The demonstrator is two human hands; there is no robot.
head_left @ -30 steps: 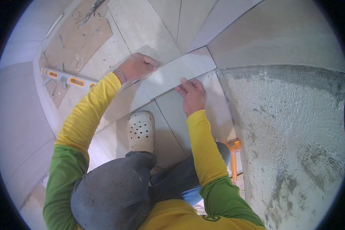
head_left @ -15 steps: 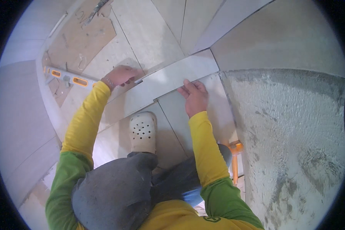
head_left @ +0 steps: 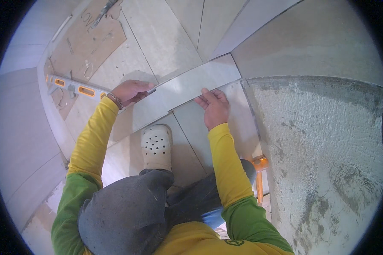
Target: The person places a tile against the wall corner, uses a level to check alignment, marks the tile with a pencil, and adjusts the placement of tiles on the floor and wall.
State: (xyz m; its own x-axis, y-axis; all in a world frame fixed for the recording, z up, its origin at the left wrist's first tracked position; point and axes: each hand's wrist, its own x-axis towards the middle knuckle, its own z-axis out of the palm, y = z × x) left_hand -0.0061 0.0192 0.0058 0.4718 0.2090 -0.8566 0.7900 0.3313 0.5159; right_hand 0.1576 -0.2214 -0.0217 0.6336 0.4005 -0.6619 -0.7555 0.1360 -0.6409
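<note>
A long, narrow beige tile strip (head_left: 195, 83) lies slantwise across the floor ahead of me, its right end by the wall base. At its far left corner, my left hand (head_left: 131, 93) is closed, with thumb and fingers at the edge; some fingertips are hidden. The thumb of my right hand (head_left: 215, 107) presses the strip's near edge, its fingers curled beside it. To the left the strip meets another tile piece (head_left: 142, 114), with a small step in the edge between them. A grey spirit level (head_left: 74, 87) with orange-rimmed openings lies beside my left wrist.
My left foot, in a pale perforated clog (head_left: 156, 142), rests on floor tiles near the strip. An orange mallet (head_left: 260, 176) is by my right knee. Rough unfinished cement (head_left: 315, 161) spreads to the right. Torn cardboard (head_left: 87, 46) lies at far left, with a metal tool (head_left: 103, 13) beyond.
My left hand has shifted slightly nearer and closed more at the strip's corner. My right hand stays at the near edge, almost unmoved. The whole view has shifted slightly.
</note>
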